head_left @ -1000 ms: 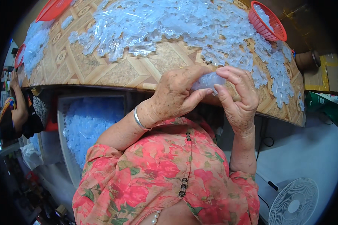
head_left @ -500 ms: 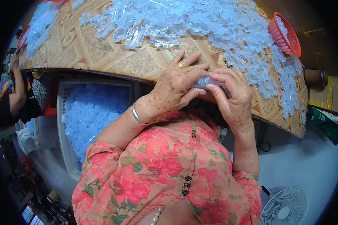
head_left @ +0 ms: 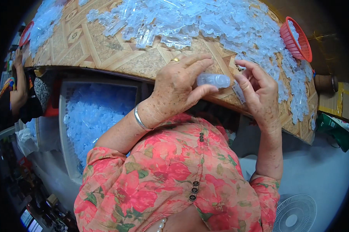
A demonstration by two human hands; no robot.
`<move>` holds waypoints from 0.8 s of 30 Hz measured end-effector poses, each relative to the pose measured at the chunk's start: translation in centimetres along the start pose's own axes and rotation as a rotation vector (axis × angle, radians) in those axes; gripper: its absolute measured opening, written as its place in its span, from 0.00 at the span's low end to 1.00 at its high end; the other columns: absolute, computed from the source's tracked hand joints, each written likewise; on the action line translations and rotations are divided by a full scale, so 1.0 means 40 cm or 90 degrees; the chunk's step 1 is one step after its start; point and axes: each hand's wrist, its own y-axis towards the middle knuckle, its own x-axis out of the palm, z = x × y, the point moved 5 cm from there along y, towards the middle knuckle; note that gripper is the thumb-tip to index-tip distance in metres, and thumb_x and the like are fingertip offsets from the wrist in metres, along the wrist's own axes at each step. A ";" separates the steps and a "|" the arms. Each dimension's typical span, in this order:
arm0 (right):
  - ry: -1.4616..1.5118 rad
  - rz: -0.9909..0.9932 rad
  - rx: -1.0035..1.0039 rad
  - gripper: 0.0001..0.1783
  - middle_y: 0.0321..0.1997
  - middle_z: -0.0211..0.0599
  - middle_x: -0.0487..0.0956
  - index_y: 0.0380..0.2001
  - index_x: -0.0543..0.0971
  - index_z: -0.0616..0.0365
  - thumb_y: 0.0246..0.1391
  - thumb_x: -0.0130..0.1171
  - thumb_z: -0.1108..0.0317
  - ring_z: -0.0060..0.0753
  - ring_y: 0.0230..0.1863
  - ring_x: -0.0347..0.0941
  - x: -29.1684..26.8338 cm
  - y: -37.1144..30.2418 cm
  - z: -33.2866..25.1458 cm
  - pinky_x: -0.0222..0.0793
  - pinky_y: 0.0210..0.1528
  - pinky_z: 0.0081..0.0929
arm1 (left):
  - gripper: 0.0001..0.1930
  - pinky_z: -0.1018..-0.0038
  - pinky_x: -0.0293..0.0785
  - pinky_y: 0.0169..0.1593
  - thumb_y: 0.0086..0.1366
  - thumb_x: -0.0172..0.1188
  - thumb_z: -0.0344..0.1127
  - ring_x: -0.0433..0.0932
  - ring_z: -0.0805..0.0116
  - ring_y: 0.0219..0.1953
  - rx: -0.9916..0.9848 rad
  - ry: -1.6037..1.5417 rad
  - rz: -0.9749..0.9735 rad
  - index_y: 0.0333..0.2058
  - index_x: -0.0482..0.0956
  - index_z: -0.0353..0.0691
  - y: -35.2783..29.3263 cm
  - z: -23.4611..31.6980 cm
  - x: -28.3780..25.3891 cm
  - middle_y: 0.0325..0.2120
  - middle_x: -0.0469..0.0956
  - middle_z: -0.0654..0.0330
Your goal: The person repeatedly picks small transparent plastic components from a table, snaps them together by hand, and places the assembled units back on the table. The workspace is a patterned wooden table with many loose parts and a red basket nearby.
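My left hand [head_left: 182, 81], with a ring and a metal bangle, has its thumb and fingers around a small clear plastic case-like piece [head_left: 215, 80] with a rounded end. This piece sits just above the table's near edge. To its right, my right hand [head_left: 259, 91] is apart from it, with thumb and forefinger spread and the other fingers curled. Another flat clear strip [head_left: 239, 92] shows beside the right thumb; I cannot tell whether it lies on the table or rests against the hand. A large heap of similar clear plastic pieces [head_left: 205, 21] covers the far side of the table.
The wood-patterned table [head_left: 116, 56] curves around me. A red basket [head_left: 298, 42] holding clear pieces stands at the right. Below the table's left, a white crate [head_left: 64, 135] holds more bluish clear pieces. Another person's arm [head_left: 17, 89] is at far left; a fan [head_left: 294, 212] stands lower right.
My right hand has let go of the plastic piece and moved right, its thumb and forefinger parting. The left hand still has the piece, which now shows more fully.
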 end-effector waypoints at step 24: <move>0.543 -0.345 0.392 0.18 0.34 0.49 0.80 0.51 0.64 0.56 0.69 0.49 0.55 0.33 0.24 0.81 0.124 -0.004 0.073 0.76 0.15 0.23 | 0.15 0.79 0.78 0.31 0.71 0.57 0.41 0.78 0.79 0.27 -0.481 -0.465 -0.332 0.53 0.81 0.50 0.032 -0.033 0.073 0.29 0.83 0.63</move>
